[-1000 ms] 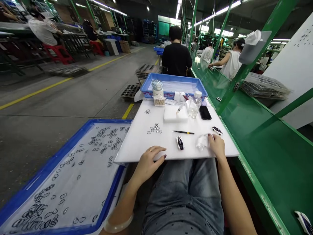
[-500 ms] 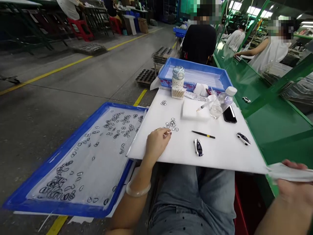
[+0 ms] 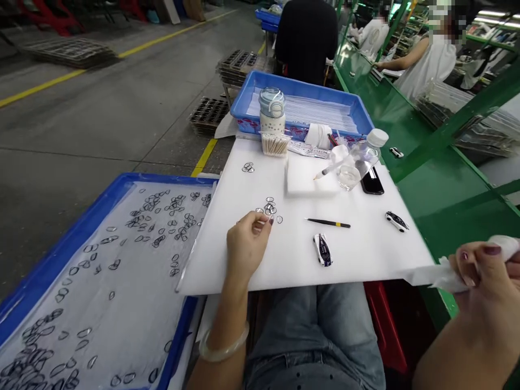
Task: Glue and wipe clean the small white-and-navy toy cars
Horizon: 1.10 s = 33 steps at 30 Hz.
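Rings [image 3: 270,208] now lie within reach of my left hand [image 3: 246,246], its grip I cannot tell; my right hand [image 3: 489,276] carried tissue [image 3: 444,276] aside, clamped.

Worktop [image 3: 288,257]: plain white
Front toy car [image 3: 323,250], front edge: white, dark top, blue touches
Second toy car [image 3: 397,221], right edge: white, black top
Loops [image 3: 270,208], toward left edge: black outlines
Tissue [image 3: 442,277], right hand [image 3: 487,279]: white
Slim tool [image 3: 331,222]: black, yellow band
Side tray [image 3: 138,319], off left edge: blue rim, whitish liner
Back tray [image 3: 320,112], far edge: blue, red-patterned side
Flask [image 3: 272,112], far edge: pale blue lid, dotted cream body
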### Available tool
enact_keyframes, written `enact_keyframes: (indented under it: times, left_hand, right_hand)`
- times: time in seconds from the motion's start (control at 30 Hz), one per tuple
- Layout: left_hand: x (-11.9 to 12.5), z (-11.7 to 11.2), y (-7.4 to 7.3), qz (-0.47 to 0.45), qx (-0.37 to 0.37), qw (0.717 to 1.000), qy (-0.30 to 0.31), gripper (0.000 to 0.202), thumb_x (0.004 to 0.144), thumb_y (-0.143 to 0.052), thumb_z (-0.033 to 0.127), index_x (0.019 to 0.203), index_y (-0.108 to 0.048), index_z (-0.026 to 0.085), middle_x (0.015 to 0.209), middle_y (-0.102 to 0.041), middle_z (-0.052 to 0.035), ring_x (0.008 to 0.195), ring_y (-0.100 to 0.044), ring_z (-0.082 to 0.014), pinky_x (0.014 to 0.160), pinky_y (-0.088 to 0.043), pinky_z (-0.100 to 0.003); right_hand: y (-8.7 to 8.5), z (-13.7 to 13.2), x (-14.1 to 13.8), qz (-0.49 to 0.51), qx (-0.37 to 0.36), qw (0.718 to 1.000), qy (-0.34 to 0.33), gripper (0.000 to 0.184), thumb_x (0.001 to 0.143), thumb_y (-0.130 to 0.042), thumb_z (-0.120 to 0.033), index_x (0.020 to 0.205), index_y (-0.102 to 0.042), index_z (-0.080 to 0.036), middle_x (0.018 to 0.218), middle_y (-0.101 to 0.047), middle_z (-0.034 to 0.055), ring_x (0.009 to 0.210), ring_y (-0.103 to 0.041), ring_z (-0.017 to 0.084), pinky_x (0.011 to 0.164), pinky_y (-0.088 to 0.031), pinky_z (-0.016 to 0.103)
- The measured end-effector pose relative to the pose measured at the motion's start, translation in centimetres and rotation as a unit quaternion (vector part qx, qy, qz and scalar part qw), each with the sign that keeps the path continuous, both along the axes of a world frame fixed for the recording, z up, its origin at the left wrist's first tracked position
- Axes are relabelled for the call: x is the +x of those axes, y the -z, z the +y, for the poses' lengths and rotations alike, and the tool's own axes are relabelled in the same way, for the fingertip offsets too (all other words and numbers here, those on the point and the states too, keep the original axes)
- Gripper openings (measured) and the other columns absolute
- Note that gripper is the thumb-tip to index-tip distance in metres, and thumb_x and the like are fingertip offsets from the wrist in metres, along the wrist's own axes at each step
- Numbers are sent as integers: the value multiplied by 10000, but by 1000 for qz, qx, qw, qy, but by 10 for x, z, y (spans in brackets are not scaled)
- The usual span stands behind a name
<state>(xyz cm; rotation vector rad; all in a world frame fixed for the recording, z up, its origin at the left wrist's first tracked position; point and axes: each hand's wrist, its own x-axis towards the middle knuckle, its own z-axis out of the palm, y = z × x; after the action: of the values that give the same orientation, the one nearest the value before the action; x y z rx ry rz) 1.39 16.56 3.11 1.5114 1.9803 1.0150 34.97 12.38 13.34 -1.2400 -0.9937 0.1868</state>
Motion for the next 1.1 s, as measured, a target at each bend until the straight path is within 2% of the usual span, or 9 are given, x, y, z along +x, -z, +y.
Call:
enact_keyframes:
  times: [0.1, 0.2, 0.37, 0.5, 0.73, 0.83, 0.97, 1.03, 1.1]
  left_hand:
    - [-10, -18, 1, -86, 10, 993, 84, 128, 861, -600, 320, 822, -647, 207, 774, -690, 1, 712, -632, -168, 671, -494, -262]
    - [-12, -30, 2, -48, -27, 983, 175, 122, 846, -567, 223, 825, -686, 207, 769, -693, -2, 697, -629, -174, 663, -483, -281]
    - [-5, -29, -2, 109, -9, 975, 193, 166, 886, -570, 178, 901, -735, 166, 939, -705, -65, 813, -668, -220, 717, -503, -327]
    - [-1, -24, -11, 154, -8, 965, 213, 107, 835, -652, 146, 844, -759, 154, 907, -725, -86, 846, -673, -270, 742, -515, -370]
    - [7, -32, -11, 97, 1, 983, 154, 135, 809, -660, 162, 889, -768, 153, 840, -747, -67, 754, -690, -228, 742, -554, -363]
    - [28, -43, -7, -123, 5, 983, 139, 197, 833, -679, 265, 971, -771, 159, 885, -763, -66, 771, -704, -188, 751, -586, -308]
    - [66, -50, -2, -553, -42, 823, 120, 343, 728, -823, 490, 863, -791, 177, 796, -760, -70, 698, -692, -150, 639, -578, -224]
    - [79, -50, 0, -644, -50, 757, 95, 356, 663, -875, 499, 810, -789, 187, 769, -747, -52, 672, -675, -117, 617, -560, -179]
    - [86, -50, 2, -675, -49, 732, 75, 334, 634, -903, 465, 779, -787, 188, 753, -733, -39, 661, -666, -99, 615, -554, -158]
  right_hand:
    - [-10, 10, -16, -32, 59, 997, -47, 339, 593, -911, -338, 611, -604, -194, 410, -475, -25, 293, -361, 108, 291, -238, 293]
    - [-22, 24, -23, -34, 120, 989, -84, 351, 665, -870, -392, 619, -589, -187, 427, -421, -65, 316, -335, 82, 298, -195, 265]
    - [-48, 40, -34, -63, 157, 979, -115, 289, 751, -813, -363, 680, -620, -160, 490, -455, -59, 367, -398, 85, 329, -239, 262]
    - [-53, 38, -40, -28, 113, 970, -212, 223, 731, -811, -272, 704, -628, -149, 477, -452, -59, 357, -367, 76, 350, -251, 245]
    - [10, 22, -47, 11, -95, 952, -290, 202, 848, -743, -326, 809, -607, -182, 625, -622, -11, 438, -459, 75, 378, -334, 192]
    - [47, 11, -54, 14, -160, 934, -320, 187, 900, -684, -326, 832, -572, -193, 753, -695, 14, 417, -454, 61, 381, -360, 191]
    - [84, -4, -69, -71, -146, 935, -315, 86, 887, -690, -248, 840, -644, -192, 633, -642, -15, 450, -507, 96, 403, -395, 207]
    - [92, -9, -77, -134, -83, 942, -297, 30, 861, -703, -177, 873, -690, -201, 631, -647, -17, 487, -555, 115, 430, -431, 221]
    - [94, -9, -86, -180, -23, 938, -294, 134, 853, -685, -116, 943, -718, -209, 703, -685, 2, 551, -614, 130, 482, -488, 234]
